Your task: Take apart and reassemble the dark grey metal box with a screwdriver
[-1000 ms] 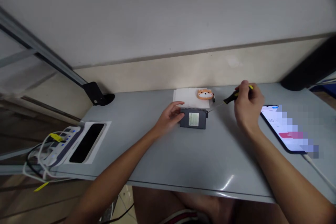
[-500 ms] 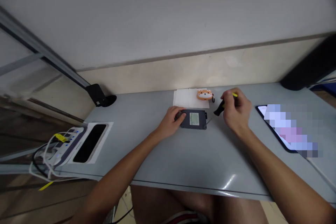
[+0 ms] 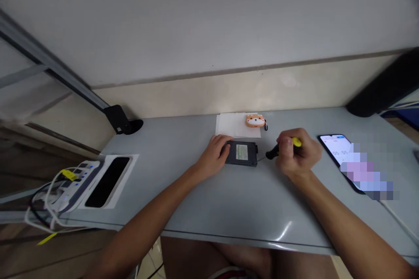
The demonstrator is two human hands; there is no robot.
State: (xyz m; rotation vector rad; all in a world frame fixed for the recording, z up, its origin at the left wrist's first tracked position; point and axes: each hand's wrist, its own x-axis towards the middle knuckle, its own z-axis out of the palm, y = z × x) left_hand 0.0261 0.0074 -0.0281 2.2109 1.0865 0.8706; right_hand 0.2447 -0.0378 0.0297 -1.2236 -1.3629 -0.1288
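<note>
A flat, dark grey rectangular electronic device (image 3: 232,155) with a pale label lies on the grey desk. My left hand (image 3: 212,158) is closed on its left end, fingers over the far side and thumb on top. In my right hand (image 3: 301,154), fingers wrap round a screwdriver (image 3: 272,154) with a black handle and yellow end. Its thin shaft points left and down to the device's near right corner; I cannot tell whether the tip sits in a slot or only touches the edge.
Behind the device lie white papers (image 3: 225,125) with an orange animal-faced case (image 3: 255,121) on them. A lit phone (image 3: 338,150) with a cable is on the right. On the left are a dark phone (image 3: 108,182) and a power strip (image 3: 80,183) with tangled cables.
My right hand has lowered and tilted the screwdriver's handle nearer the desk, the yellow end now showing more. The left hand still grips the device. The view has shifted slightly.
</note>
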